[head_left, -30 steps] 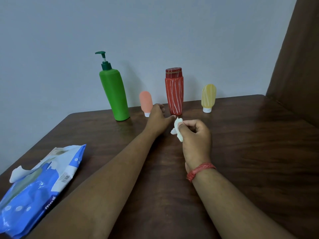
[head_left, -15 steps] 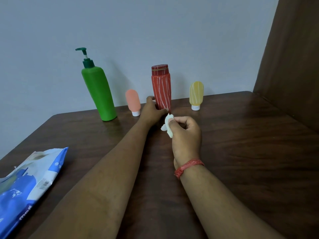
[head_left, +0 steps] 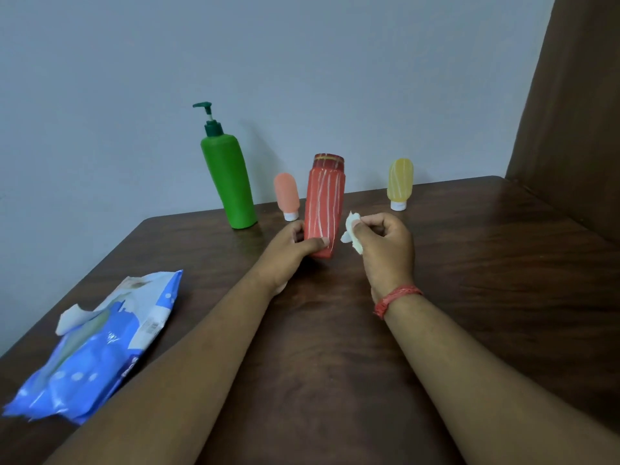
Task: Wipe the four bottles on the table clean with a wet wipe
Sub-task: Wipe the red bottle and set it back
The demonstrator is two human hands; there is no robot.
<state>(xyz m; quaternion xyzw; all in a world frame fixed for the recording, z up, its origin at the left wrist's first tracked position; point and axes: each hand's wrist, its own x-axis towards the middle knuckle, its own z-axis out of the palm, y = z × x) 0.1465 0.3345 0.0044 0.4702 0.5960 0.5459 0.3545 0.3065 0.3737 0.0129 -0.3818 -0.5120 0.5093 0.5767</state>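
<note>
Dark wood table point(head_left: 486, 280) against a plain grey wall, left hand point(head_left: 288, 251) gripping the red striped bottle point(head_left: 324, 204) low down, right hand point(head_left: 385, 245) pinching a crumpled wet wipe point(head_left: 352, 231) just beside it, green pump bottle point(head_left: 228, 182), pink tube point(head_left: 286, 194) and yellow tube point(head_left: 400, 181) sitting just beyond the hands

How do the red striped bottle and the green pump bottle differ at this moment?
The red striped bottle is gripped near its base by the left hand and leans slightly; the green pump bottle stands untouched near the wall. The red one has pale stripes and a flat cap; the green one is plain with a pump head. The red one is shorter and nearer the person. Both are taller than the two small tubes.
</note>
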